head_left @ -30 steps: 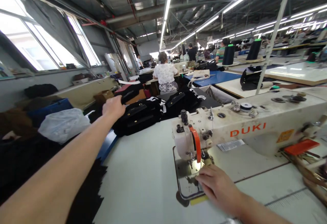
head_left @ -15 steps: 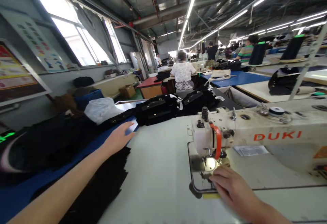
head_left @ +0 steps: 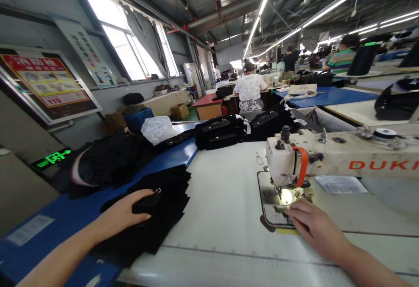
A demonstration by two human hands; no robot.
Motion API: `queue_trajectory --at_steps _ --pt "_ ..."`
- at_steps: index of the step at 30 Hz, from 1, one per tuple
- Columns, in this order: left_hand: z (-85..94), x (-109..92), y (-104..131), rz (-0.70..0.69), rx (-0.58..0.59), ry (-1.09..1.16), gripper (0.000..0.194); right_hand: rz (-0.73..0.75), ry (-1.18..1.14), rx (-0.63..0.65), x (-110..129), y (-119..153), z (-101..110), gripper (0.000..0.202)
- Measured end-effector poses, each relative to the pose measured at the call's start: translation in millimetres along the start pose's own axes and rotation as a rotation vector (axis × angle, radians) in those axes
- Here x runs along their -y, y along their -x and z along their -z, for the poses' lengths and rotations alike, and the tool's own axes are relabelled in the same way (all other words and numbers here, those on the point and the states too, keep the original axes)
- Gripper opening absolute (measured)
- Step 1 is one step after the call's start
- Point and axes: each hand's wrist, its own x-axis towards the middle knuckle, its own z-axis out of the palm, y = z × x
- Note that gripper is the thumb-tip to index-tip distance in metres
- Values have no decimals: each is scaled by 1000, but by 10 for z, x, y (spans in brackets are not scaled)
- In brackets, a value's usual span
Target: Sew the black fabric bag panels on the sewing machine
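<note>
My left hand (head_left: 126,212) rests on a stack of black fabric pieces (head_left: 166,217) at the table's left edge, thumb and fingers apart around a small black tab with a gold ring (head_left: 158,191). At the right, my right hand (head_left: 309,221) is at the needle plate of the white sewing machine (head_left: 291,160), its fingers pinched together beside the lit needle area. What those fingers hold, if anything, is too small to make out. An orange guard (head_left: 302,167) stands just above them.
Black bags with white tags (head_left: 221,132) lie behind the white tabletop (head_left: 216,182). A white plastic bag (head_left: 159,130) and dark cloth (head_left: 114,160) are at the left on a blue surface. Papers (head_left: 340,184) lie under the machine arm. A person (head_left: 250,88) sits ahead.
The view has turned left. My left hand has come back from near the far bags onto the black stack. My right hand stays pinched at the needle plate.
</note>
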Motion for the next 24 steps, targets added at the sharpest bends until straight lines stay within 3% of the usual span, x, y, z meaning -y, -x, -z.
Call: queue_trajectory --at_steps 6,12,15,17,20,22,24 --pt "-172 77 72 -171 -108 -151 52 2 12 29 -1 5 6 26" --pt "-235 -60 80 -213 -196 -195 50 -1 10 32 -10 8 2 26" --pt "-127 -131 25 -119 -225 -93 49 -5 7 42 -7 4 3 27" --pt "18 -175 -9 14 -263 -23 48 -7 3 43 -6 5 0 27" --pt "301 -315 -13 205 -405 -3 40 -13 1 37 -11 13 -10 27" --pt "447 -502 7 219 -541 -18 36 -17 -5 33 -16 15 -13 26" --pt "469 -772 19 111 -621 -4 37 -17 -18 30 -17 5 -7 26"
